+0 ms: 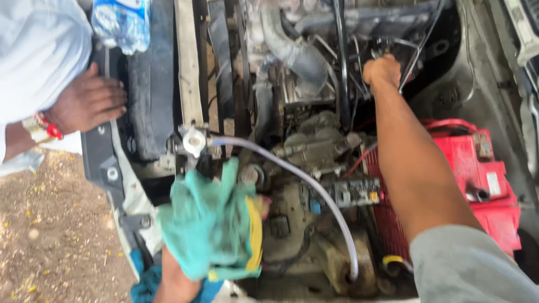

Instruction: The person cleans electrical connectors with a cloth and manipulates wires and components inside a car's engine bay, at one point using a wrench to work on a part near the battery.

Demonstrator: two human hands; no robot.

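Note:
I look down into an open engine bay. My left hand (175, 280) comes up from the bottom edge, shut on a bunched green cloth with a yellow edge (213, 224), and holds it against the front of the engine. My right arm reaches across to the back of the bay. There my right hand (382, 70) is closed into a fist on a thin dark cable (414, 53); what the fingers pinch is partly hidden. A clear hose (297, 174) curves from a metal fitting (193, 140) down past the cloth.
Another person's hand (87, 104) with a red and gold bracelet rests on the front panel at left. A red battery (477, 168) sits at right, under my forearm. A plastic water bottle (120, 22) lies top left. A grey duct (295, 53) crosses the engine. Dirt ground (50, 235) shows bottom left.

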